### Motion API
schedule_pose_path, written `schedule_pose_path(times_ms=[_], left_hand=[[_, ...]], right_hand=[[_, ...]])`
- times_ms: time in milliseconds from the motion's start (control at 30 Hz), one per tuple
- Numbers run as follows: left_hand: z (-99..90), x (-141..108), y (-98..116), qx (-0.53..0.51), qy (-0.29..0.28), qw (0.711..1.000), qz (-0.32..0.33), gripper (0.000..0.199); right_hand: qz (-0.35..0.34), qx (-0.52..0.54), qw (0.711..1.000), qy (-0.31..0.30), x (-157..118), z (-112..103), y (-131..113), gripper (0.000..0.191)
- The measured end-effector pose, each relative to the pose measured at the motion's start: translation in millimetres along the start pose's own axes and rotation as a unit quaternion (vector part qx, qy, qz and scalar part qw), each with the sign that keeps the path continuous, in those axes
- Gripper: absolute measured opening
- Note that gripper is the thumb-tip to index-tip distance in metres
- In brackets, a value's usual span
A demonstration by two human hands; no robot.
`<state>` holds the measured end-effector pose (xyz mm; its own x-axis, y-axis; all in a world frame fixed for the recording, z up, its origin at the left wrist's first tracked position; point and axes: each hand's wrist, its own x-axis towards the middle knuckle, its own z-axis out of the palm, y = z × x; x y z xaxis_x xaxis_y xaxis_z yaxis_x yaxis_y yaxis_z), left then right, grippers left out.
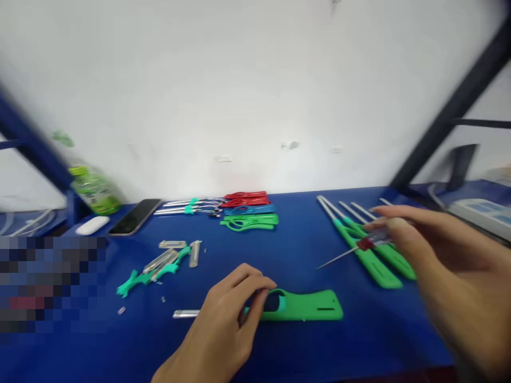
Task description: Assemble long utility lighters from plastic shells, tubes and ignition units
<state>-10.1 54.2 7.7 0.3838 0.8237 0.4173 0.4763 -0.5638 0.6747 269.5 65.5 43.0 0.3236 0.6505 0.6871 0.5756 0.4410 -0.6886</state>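
A green long-nosed lighter (307, 306) lies flat on the blue table, its metal tube pointing left and its slotted handle right. My left hand (227, 316) is closed over its neck, thumb and fingers pinched beside the trigger loop and hiding part of the tube. My right hand (451, 266) grips a small screwdriver (365, 244) with a clear and red handle, between thumb and fingers. The thin shaft points down and left, its tip apart from the lighter. Below and behind that hand lie several green lighters (373, 263) with metal tubes, partly covered by it.
Green triggers (133, 282) and clear small tanks (194, 254) lie at left. Farther back are metal tubes (171, 211) and red (245, 199), blue (249, 209) and green shells (251, 222). A phone (134, 217), white mouse (92, 225) and bottle (96, 191) stand back left.
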Motion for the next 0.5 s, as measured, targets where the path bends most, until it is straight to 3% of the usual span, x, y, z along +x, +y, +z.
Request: schedule_pose_path(times_ms=[67, 200, 500], left_hand=[[6.7, 1, 0, -0.004, 0.009, 1.0, 0.023, 0.023], [15.2, -1, 2, -0.007, 0.014, 0.999, 0.038, 0.023], [27.7, -7, -1, -0.015, 0.058, 0.997, 0.055, 0.047]], right_hand=[[0.002, -0.023, 1.0, 0.021, 0, 1, -22, 0.015], [-0.046, 0.001, 0.998, -0.037, -5, 6, -50, 0.01], [-0.054, 0.063, 0.995, -0.064, -16, 9, -53, 0.008]])
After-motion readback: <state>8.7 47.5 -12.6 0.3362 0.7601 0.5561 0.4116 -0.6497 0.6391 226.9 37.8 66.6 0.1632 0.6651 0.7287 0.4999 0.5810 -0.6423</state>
